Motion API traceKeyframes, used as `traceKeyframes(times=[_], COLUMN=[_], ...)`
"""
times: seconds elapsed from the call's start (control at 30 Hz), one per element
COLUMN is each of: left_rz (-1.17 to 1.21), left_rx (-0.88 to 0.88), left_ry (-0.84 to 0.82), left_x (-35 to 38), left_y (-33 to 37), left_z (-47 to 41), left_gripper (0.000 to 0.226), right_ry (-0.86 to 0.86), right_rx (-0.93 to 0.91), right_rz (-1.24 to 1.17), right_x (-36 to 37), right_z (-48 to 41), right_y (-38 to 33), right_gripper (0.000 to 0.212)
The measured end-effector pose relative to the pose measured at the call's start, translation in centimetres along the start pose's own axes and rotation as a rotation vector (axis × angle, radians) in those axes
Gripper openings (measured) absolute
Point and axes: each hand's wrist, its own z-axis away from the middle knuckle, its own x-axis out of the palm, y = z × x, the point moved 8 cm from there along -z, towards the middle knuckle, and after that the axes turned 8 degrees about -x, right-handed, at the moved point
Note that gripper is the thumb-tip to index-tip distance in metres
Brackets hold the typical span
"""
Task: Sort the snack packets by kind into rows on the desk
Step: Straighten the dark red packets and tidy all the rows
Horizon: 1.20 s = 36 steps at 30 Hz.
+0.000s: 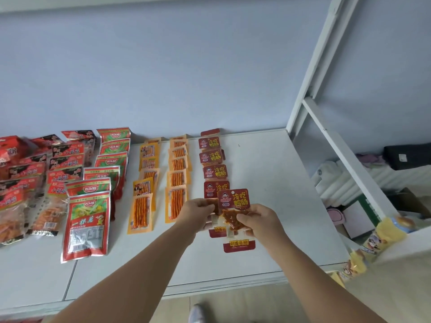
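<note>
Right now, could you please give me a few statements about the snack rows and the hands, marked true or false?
1. Both the left hand and the right hand hold dark red packets. True.
2. The green-and-red packets lie right of the orange stick packets. False: they lie to their left.
3. The orange stick packets form two rows. True.
4. The dark red row is the leftmost row. False: it is the rightmost.

Dark red packet (234, 201), yellow lettering; white desk (279, 183).
</note>
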Motion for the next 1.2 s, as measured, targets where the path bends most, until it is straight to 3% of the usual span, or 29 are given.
traceKeyframes(times=[0.17,0.33,0.53,0.67,0.93,1.2], left_rz=[-0.045,-0.044,-0.444,-0.534,-0.39,-0.218], left_rx=[-0.044,-0.089,0.075,0.11,0.118,0.101], left_ry=[-0.016,0.002,0.147,0.172,0.149,0.082], left_x=[0.4,0.4,-0.7,-0.9,-1.1,-0.4], left_y=[1.3,1.4,2.4,2.5,2.4,2.2], left_z=[-2.6,-4.2,-4.1,-3.7,-2.6,-2.7], left_gripper=[0.014,0.009,0.019,0.023,0.043,0.041], right_ry=[0.021,0.059,0.077,0.098,0.217,0.251], right_rx=[0.023,0.01,-0.064,-0.137,-0.183,-0.178], right_rz=[0.082,0.177,0.411,0.568,0.748,0.704], right_x=[1.4,2.5,3.5,4.2,3.9,4.5], right_z=[-1.4,-2.9,-3.8,-4.0,-4.1,-5.1], right_y=[0.4,0.6,0.5,-0.1,-0.4,-0.9], right_gripper=[0.016,0.015,0.021,0.023,0.047,0.047])
